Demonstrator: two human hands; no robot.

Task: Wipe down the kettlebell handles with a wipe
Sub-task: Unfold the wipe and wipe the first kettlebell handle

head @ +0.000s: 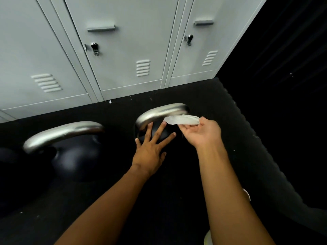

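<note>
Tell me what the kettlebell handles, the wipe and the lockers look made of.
Both kettlebell handles: bare metal, probably brushed steel, judging by the soft grey sheen. Wipe in the right hand: thin white, slightly translucent sheet, likely damp nonwoven. Lockers: painted sheet metal, pale grey, with pressed vents.

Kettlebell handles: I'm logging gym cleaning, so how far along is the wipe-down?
Nothing shows as finished. In hand: the right hand holds the wipe at the right kettlebell handle, with the left hand spread on that bell. Left: the left kettlebell handle, untouched now.
</note>
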